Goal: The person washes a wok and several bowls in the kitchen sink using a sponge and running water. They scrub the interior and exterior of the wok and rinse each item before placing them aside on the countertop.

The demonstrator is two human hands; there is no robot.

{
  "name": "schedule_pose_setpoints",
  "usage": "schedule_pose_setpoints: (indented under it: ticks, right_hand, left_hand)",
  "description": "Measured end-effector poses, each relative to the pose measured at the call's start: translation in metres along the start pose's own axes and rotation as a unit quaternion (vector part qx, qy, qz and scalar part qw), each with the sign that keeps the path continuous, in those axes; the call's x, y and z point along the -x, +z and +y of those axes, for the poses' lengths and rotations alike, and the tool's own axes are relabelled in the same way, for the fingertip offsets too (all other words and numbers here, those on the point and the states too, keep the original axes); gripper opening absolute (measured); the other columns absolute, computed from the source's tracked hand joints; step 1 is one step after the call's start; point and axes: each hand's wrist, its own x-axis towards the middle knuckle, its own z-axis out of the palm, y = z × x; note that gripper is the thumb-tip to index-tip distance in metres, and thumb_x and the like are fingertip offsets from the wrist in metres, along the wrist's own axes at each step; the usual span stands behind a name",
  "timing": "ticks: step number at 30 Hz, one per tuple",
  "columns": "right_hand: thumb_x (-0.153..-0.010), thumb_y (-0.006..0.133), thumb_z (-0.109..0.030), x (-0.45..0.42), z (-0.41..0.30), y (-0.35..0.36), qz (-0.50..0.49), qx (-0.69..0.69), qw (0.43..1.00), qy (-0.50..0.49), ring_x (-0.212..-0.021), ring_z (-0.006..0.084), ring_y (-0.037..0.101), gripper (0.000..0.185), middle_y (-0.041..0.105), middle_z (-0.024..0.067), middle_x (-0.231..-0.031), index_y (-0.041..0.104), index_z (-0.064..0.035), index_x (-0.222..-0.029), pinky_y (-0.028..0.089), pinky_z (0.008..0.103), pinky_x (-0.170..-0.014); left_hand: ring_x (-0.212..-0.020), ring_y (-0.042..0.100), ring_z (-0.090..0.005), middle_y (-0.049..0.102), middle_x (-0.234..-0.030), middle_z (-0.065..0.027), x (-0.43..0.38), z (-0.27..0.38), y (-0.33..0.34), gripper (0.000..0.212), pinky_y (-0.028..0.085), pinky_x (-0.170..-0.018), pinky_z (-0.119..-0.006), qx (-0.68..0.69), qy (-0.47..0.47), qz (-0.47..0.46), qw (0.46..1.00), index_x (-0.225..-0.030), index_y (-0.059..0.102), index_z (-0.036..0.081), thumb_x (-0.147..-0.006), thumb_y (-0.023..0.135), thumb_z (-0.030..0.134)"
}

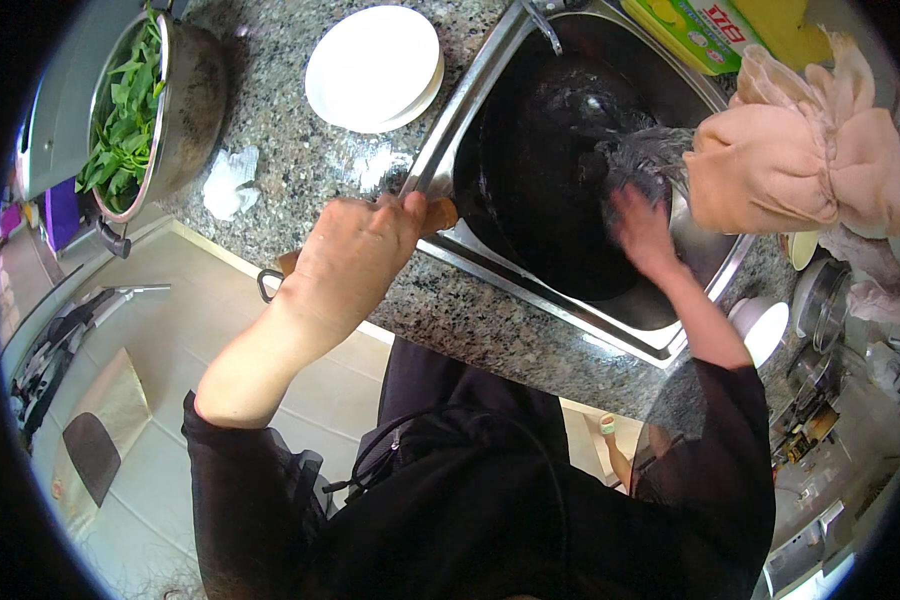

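Observation:
My left hand (356, 262) grips the wooden handle (440, 217) of a black wok (547, 225), with a metal hanging loop (268, 285) at the handle's end. The wok rests tilted in a stainless steel sink (709, 281). Inside it, water ripples and catches the light. My right hand (643, 232) reaches down into the wok, its fingers blurred by motion. A greyish stream of water (652, 154) falls beside those fingers, from near a gathered peach cloth (765, 169). Blur hides whether my right hand holds anything.
White dishes (375, 67) are stacked on the granite counter (472, 307). A metal pot (191, 105) of leafy greens (131, 112) stands left, near crumpled white paper (231, 182). A yellow-green package (690, 34) lies behind the sink. A white bowl (761, 330) sits right.

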Motion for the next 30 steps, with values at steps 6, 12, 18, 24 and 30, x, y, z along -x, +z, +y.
schedule_pose_setpoints:
  ticks: [6,12,18,24,30]
  right_hand:
    - [-0.093,0.043,-0.024,-0.042,-0.128,-0.01,0.06,-0.5,0.852,-0.145,-0.135,0.0348,0.022,0.056,0.016,0.0173,-0.149,0.023,-0.007,-0.142,0.019,0.0437,-0.11]
    - [-0.091,0.045,-0.021,-0.168,-0.065,0.002,0.326,-0.18,0.925,0.071,-0.136,0.0365,0.02,0.057,0.014,0.0206,-0.149,0.025,-0.0072,-0.142,0.019,0.0439,-0.11]
    - [-0.084,0.051,-0.017,-0.048,-0.004,0.022,0.121,0.046,0.985,0.117,-0.132,0.035,0.029,0.06,0.025,0.0196,-0.146,0.03,-0.0101,-0.141,0.025,0.0446,-0.107]
    - [-0.089,0.048,-0.017,-0.025,-0.106,0.002,0.011,-0.425,0.897,-0.118,-0.134,0.0356,0.025,0.059,0.015,0.0177,-0.149,0.024,-0.0094,-0.142,0.023,0.0436,-0.109]
    - [-0.089,0.048,-0.014,-0.158,-0.061,0.025,0.307,-0.19,0.932,0.042,-0.136,0.0396,0.018,0.057,0.02,0.0195,-0.148,0.027,-0.0031,-0.14,0.022,0.0452,-0.108]
  left_hand:
    - [-0.066,0.062,-0.0158,0.059,-0.083,-0.0054,-0.004,0.001,-0.009,0.043,0.046,-0.051,-0.025,0.004,0.002,-0.058,0.998,-0.126,0.042,-0.003,-0.084,0.05,0.003]
    - [-0.062,0.059,-0.0169,0.059,-0.086,-0.0106,-0.001,-0.005,-0.012,0.049,0.046,-0.051,-0.027,-0.02,0.026,-0.062,0.998,-0.13,0.037,-0.006,-0.083,0.048,0.001]
    - [-0.062,0.057,-0.0127,0.056,-0.076,-0.0038,0.003,0.0,-0.008,0.037,0.043,-0.048,-0.026,-0.017,0.002,0.001,1.0,-0.121,0.048,-0.002,-0.085,0.05,0.003]
    - [-0.062,0.057,-0.0123,0.055,-0.076,-0.0028,-0.003,0.003,-0.007,0.036,0.043,-0.048,-0.026,0.01,-0.008,-0.028,1.0,-0.119,0.048,-0.002,-0.084,0.051,0.004]
    - [-0.064,0.061,-0.0156,0.059,-0.081,-0.0065,-0.001,-0.004,-0.004,0.042,0.047,-0.051,-0.025,0.009,-0.007,-0.031,0.999,-0.124,0.045,-0.002,-0.083,0.05,0.004]
